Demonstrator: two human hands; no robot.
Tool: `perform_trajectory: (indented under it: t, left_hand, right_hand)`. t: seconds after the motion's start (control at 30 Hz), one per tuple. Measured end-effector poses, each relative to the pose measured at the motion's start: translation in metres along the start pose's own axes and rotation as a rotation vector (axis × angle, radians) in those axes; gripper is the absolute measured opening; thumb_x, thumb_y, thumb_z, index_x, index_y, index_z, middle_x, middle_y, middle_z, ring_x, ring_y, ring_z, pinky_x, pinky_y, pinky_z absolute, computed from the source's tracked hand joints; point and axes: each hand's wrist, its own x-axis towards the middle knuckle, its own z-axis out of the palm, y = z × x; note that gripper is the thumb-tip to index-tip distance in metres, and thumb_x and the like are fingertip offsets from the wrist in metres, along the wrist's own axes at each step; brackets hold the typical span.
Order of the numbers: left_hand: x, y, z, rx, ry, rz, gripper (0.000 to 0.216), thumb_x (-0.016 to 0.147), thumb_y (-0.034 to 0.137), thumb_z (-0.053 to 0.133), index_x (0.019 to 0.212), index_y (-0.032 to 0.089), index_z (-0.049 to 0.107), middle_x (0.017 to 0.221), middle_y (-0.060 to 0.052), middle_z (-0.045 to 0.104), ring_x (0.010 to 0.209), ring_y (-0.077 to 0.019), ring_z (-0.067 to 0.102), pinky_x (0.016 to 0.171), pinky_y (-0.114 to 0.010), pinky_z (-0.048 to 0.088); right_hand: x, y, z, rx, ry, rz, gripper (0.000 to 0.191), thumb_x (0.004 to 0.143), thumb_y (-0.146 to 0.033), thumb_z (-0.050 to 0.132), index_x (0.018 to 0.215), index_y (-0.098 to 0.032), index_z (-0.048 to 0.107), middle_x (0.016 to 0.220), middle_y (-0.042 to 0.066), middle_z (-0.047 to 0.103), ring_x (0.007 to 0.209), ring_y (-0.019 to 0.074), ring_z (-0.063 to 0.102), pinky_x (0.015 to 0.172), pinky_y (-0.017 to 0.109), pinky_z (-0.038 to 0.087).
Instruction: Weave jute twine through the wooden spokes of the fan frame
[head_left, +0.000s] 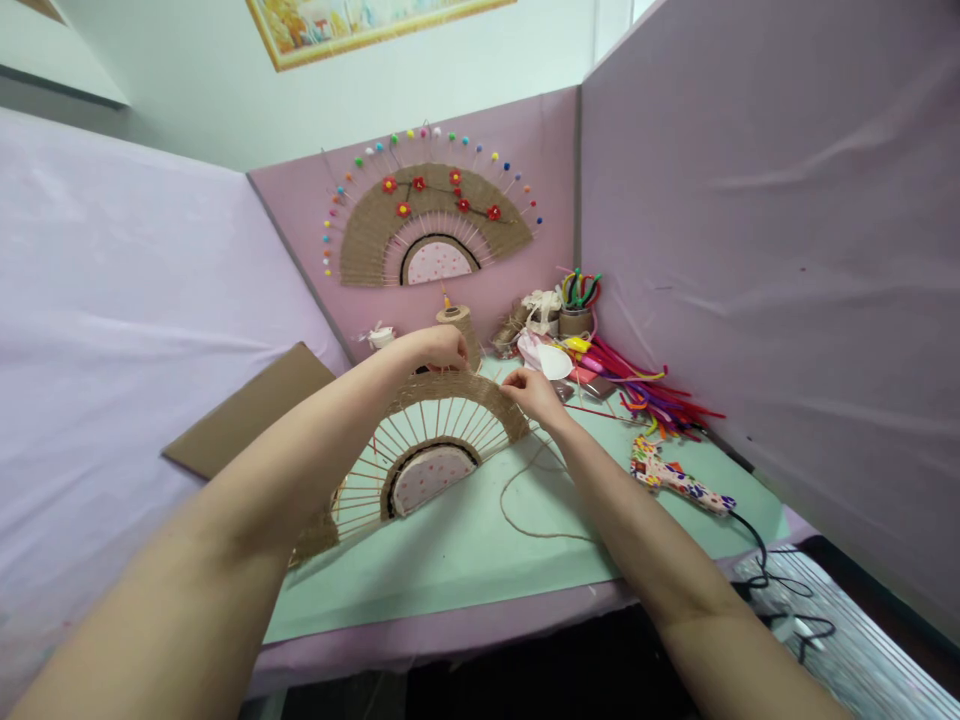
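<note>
A half-made fan of wooden sticks and woven jute twine (442,425) lies on the green mat (480,560), with a pink dotted half-disc at its centre. My left hand (439,348) is closed, fingers pinched on the top rim of the fan's twine band. My right hand (532,390) is closed in a pinch at the right end of the band, holding the jute twine (525,500) that trails in a loop over the mat.
A finished fan with red flowers and coloured beads (431,225) hangs on the pink back wall. A twine spool (461,330), pipe cleaners (645,385), a patterned glue gun (679,478) with black cord and a cardboard sheet (247,410) lie around. Purple partitions close in both sides.
</note>
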Motion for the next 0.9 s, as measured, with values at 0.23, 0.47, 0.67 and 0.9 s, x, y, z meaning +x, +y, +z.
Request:
perform_trajectory:
  t: [0.23, 0.47, 0.67, 0.9]
  left_hand:
    - [-0.009, -0.002, 0.003, 0.030, 0.057, 0.029, 0.020, 0.074, 0.026, 0.059, 0.085, 0.016, 0.073, 0.077, -0.005, 0.071, 0.063, -0.0129, 0.061, 0.055, -0.020, 0.043]
    - [-0.021, -0.005, 0.002, 0.142, 0.145, 0.037, 0.021, 0.076, 0.028, 0.059, 0.085, 0.017, 0.074, 0.077, -0.004, 0.071, 0.069, -0.0136, 0.060, 0.063, -0.021, 0.042]
    - [-0.020, -0.004, 0.005, 0.150, 0.148, 0.088, 0.022, 0.076, 0.028, 0.059, 0.088, 0.017, 0.075, 0.080, -0.004, 0.072, 0.069, -0.0139, 0.059, 0.063, -0.022, 0.040]
    - [-0.025, 0.004, 0.006, 0.157, 0.137, 0.080, 0.027, 0.076, 0.028, 0.057, 0.092, 0.016, 0.075, 0.085, -0.007, 0.073, 0.071, -0.0157, 0.061, 0.064, -0.023, 0.041]
  right_hand:
    - [-0.001, 0.001, -0.012, -0.009, 0.056, 0.028, 0.008, 0.071, -0.025, 0.064, 0.069, -0.017, 0.064, 0.070, 0.002, 0.067, 0.067, 0.0149, 0.059, 0.065, 0.026, 0.043]
    - [-0.001, 0.006, -0.021, -0.011, 0.109, 0.044, 0.013, 0.072, -0.029, 0.060, 0.069, -0.017, 0.063, 0.066, 0.002, 0.065, 0.063, 0.0144, 0.057, 0.060, 0.025, 0.042]
    - [0.007, 0.013, -0.024, -0.039, 0.143, 0.040, 0.018, 0.070, -0.034, 0.063, 0.070, -0.017, 0.067, 0.066, 0.001, 0.065, 0.064, 0.0150, 0.056, 0.060, 0.025, 0.042]
    - [0.017, 0.017, -0.029, -0.071, 0.155, 0.014, 0.020, 0.069, -0.035, 0.065, 0.073, -0.016, 0.068, 0.067, 0.001, 0.066, 0.062, 0.0145, 0.056, 0.060, 0.025, 0.042]
